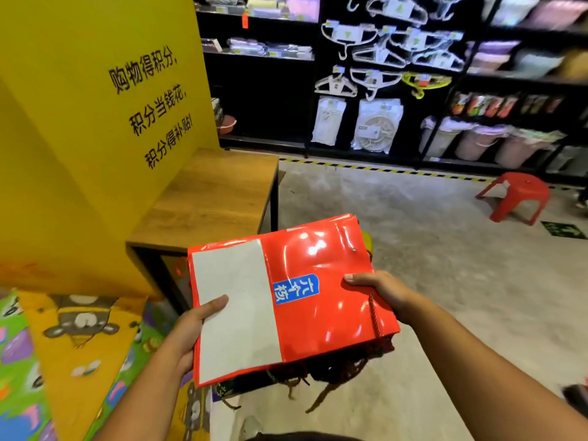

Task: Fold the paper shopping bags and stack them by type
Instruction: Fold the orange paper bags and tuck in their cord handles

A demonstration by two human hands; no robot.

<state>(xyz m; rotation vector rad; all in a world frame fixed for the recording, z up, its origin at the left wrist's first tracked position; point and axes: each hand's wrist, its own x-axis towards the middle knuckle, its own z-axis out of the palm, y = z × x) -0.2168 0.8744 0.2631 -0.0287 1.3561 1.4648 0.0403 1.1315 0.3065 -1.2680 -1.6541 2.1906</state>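
A stack of flattened glossy red paper shopping bags [321,281] is held in the air in front of me, the top bag showing a white folded bottom panel and a blue label. My left hand [194,329] grips the stack's left edge, thumb on the white panel. My right hand [378,291] grips the right edge, thumb on top near a red cord handle. Dark cord handles [334,374] dangle below the stack. How many bags lie underneath is hidden.
A wooden-topped table [216,192] stands ahead to the left against a yellow pillar [95,122]. Colourful cartoon-print mats [73,354] lie at lower left. A red plastic stool [515,198] sits on the concrete floor at right. Black shelves [397,74] with hangers line the back.
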